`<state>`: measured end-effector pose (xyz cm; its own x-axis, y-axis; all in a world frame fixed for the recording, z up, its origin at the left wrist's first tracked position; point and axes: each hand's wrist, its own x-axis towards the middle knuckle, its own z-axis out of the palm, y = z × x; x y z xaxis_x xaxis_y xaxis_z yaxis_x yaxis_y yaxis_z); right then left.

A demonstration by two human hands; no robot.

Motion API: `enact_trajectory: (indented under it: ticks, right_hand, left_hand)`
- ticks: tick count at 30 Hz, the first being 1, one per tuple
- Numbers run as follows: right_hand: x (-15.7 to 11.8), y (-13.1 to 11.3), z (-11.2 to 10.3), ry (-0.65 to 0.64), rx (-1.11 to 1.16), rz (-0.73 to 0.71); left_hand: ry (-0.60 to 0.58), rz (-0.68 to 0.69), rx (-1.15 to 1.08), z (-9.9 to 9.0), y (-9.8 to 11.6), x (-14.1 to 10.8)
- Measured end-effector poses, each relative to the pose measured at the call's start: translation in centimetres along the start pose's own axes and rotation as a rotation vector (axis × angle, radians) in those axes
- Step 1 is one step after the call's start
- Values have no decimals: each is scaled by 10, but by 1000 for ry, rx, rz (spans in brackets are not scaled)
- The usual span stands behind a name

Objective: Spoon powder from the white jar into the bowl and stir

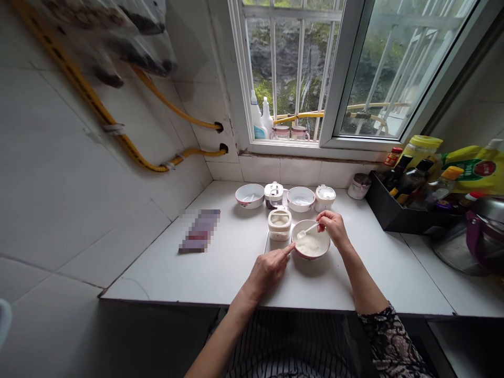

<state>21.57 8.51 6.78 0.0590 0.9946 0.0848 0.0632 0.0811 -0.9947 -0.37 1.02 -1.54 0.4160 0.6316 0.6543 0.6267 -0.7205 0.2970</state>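
Observation:
Pinched in my right hand [332, 227] is a small white spoon [307, 231], its tip inside a bowl [311, 255] of white granular stuff. My left hand [271, 269] has its index finger stretched to the bowl's left rim, the other fingers curled in; nothing shows in it. Just left of that bowl stands a cream container [280, 226] with a pale substance visible at its top. Behind are a white bowl with a floral side [250, 197], a lidded jar with dark contents [274, 196], a second white bowl [301, 200] and a white lidded container [325, 199].
A black box of bottles [409, 215] stands at the right, beside a metal pot [459, 252]. Near it is a small dark-lidded jar [358, 186]. A pixelated flat item [200, 231] lies at the left. The counter's front edge [169, 301] is near me.

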Motion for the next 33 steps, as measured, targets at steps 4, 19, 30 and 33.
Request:
enact_trajectory:
  ticks: [4,19,30,33]
  right_hand:
    - [-1,1,2,16,-24,-30]
    - [-4,3,3,78,-199,-103]
    - [1,0,-2,65,66,17]
    - [3,-1,-2,57,131,44]
  left_hand:
    - [6,6,-1,0,0,0]
    - [2,4,-7,0,0,0]
    - [-13,-9,-11,-1,0,0]
    - [1,0,-14,1,0,0]
